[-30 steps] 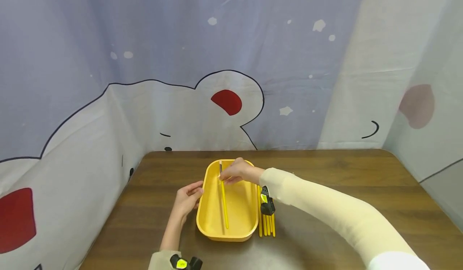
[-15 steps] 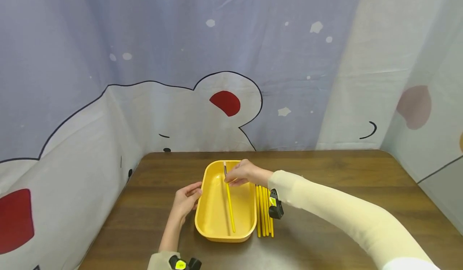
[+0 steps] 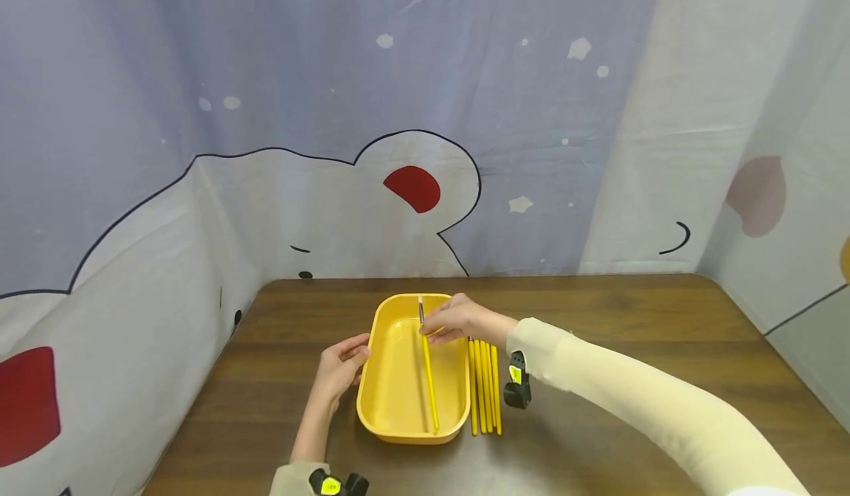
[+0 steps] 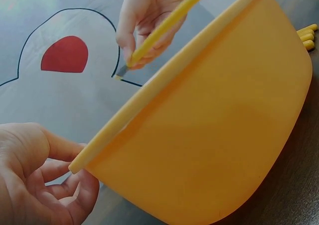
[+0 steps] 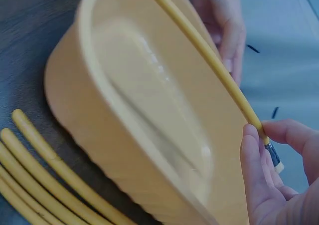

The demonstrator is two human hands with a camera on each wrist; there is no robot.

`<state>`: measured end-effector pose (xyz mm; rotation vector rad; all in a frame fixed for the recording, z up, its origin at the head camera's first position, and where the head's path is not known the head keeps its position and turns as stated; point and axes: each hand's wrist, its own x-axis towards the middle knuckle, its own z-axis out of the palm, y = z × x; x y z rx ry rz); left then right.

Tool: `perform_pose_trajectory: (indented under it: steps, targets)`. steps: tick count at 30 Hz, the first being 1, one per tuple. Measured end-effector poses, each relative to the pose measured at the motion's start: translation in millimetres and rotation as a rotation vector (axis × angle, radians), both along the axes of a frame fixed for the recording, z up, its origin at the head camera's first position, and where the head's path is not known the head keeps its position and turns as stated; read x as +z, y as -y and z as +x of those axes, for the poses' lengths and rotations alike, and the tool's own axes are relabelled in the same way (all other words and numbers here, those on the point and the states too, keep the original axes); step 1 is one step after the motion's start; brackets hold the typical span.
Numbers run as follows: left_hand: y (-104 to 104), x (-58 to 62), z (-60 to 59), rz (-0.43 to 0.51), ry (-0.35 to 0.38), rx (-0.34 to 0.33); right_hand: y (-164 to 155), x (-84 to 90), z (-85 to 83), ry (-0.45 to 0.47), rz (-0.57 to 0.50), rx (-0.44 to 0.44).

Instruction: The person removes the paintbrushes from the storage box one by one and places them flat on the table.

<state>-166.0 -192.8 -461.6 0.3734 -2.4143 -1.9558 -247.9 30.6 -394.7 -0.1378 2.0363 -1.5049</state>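
Your right hand pinches a thin yellow paintbrush near its dark ferrule end, fingertips closed on the shaft just below the bristles. The brush runs lengthwise over the yellow tray, its far end low near the tray's near wall, its gripped end raised toward the far rim. Whether the low tip touches the tray floor is not clear.

Your left hand rests against the tray's left outer wall, fingers relaxed and lightly bent along the rim, not wrapped around anything; the left wrist view shows the fingers just beside the tray's edge.

Just to the right of the tray, a row of further yellow brushes lies side by side on the dark wooden surface, parallel to the tray's long side. The tray sits near the middle of the surface. Behind the surface hangs a pale curtain printed with a cartoon outline and red patches.
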Motion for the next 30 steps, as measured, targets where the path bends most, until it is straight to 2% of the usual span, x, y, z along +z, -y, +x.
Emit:
perform_pose_trajectory:
  steps: [12,20,30]
  targets:
    - [-0.3,-0.9,-0.8,0.012,-0.004,-0.001,-13.9,4.1,-3.3,-0.007,0.000,-0.010]
    - [0.3,-2.7,-2.0,0.002,-0.001,0.002,-27.3,7.4,-5.9,-0.001,-0.037,-0.043]
    - [0.8,-1.5,-0.7,0.002,0.001,-0.007,-43.6,1.7,-7.5,0.020,-0.088,-0.051]
